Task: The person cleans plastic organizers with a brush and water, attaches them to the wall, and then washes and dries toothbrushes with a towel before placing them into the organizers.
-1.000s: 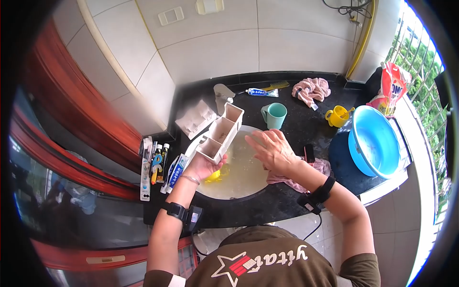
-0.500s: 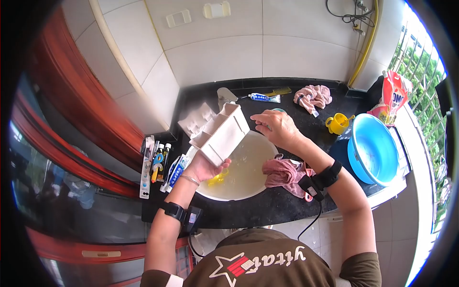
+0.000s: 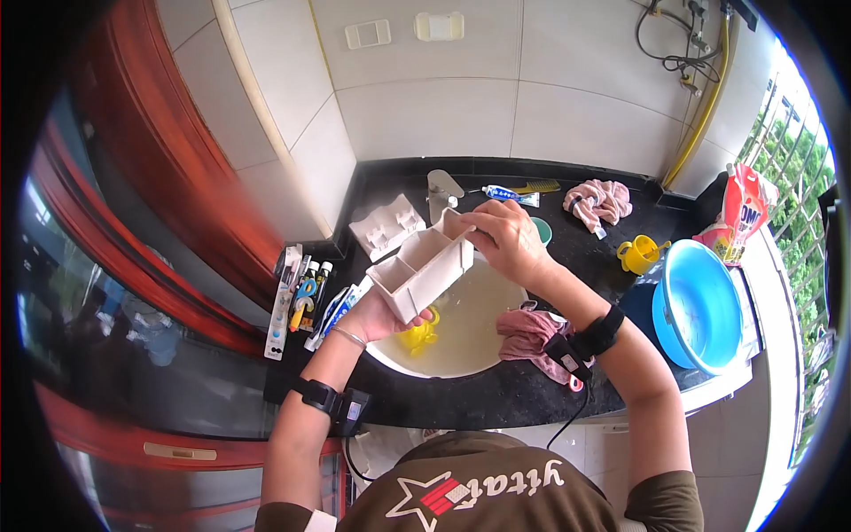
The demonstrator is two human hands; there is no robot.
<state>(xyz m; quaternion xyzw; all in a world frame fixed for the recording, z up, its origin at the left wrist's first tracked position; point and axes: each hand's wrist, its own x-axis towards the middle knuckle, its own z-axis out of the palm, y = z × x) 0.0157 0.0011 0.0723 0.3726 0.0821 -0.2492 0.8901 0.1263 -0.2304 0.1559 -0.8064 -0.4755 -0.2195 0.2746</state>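
Observation:
A white plastic organizer box [image 3: 432, 278] with dividers is held tilted over the sink [image 3: 483, 341], its open compartments showing. My left hand [image 3: 383, 316] supports it from below at the near end, fingers wrapped round the underside. At the far right end, my right hand [image 3: 510, 238] has curled fingers on the box's rim; the fingertips are partly hidden. Beneath the box, a yellow plastic item [image 3: 420, 339] lies in the cloudy water of the sink. A white molded piece [image 3: 388, 225] rests on the counter just behind the box, beside the faucet [image 3: 442, 191].
Toothpaste [image 3: 511, 195], a yellow comb [image 3: 538, 186] and a pink scrunchie-like cloth [image 3: 599, 206] lie along the back. A pink towel [image 3: 534, 337] drapes the sink's right edge. Rightward stand a yellow cup [image 3: 638, 255], a blue basin [image 3: 700, 306] and a detergent bag [image 3: 743, 213].
My right hand has come down onto the box's far end from apart beside it. The box has tipped to show more of its inside. The whole view has shifted slightly.

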